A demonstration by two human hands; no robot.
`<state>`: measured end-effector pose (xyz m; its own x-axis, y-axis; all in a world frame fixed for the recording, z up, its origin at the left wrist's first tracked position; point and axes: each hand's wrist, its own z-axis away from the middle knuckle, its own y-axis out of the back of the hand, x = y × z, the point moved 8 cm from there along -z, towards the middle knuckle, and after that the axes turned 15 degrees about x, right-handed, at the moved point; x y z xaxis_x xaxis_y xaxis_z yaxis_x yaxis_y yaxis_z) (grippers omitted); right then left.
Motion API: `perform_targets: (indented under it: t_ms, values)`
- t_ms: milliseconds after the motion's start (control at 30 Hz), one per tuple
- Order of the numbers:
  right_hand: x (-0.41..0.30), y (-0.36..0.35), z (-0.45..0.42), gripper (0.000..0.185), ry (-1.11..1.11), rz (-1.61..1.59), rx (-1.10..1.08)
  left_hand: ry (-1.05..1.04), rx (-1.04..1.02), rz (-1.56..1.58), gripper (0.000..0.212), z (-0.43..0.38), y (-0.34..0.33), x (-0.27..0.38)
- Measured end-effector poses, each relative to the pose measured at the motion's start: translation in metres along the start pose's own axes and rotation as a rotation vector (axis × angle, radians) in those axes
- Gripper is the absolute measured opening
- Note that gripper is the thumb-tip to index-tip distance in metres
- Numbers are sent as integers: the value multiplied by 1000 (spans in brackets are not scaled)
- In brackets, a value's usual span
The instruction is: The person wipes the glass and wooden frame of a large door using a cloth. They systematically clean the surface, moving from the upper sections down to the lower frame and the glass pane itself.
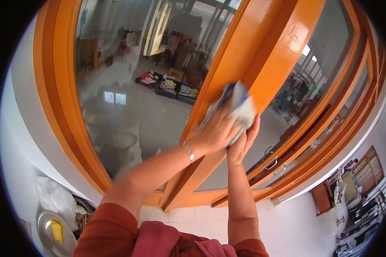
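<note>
A white and grey cloth with blue parts (242,106), blurred by motion, lies against an orange-painted wooden post (278,51) between glass panes. My left hand (214,133) has its fingers over the cloth's left side and wears a metal bracelet (188,151) at the wrist. Just to the right and lower, my right hand (239,147) grips the cloth's lower right edge, thumb and fingers around it. Folds of the cloth hide some fingertips of both hands.
Left of the post, a glass pane (167,128) shows reflections and open cases of clothes (177,88). Metal handles (271,163) stick out at the right. Lower left are a metal basin (46,233) with a yellow packet (57,231) and a white plastic bag (56,196).
</note>
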<state>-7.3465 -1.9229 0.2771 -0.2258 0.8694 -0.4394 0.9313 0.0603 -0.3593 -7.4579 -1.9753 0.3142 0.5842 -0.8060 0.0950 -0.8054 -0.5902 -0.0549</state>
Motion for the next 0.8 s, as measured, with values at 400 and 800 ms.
perform_targets:
  t_ms: [400,800]
  values:
    - [3,3,2,60,-83,-160,20,-16,104,-64,61,14,4,6]
    - [-5,-3,4,61,22,-37,-41,597,-234,-234,48,312,7,-26]
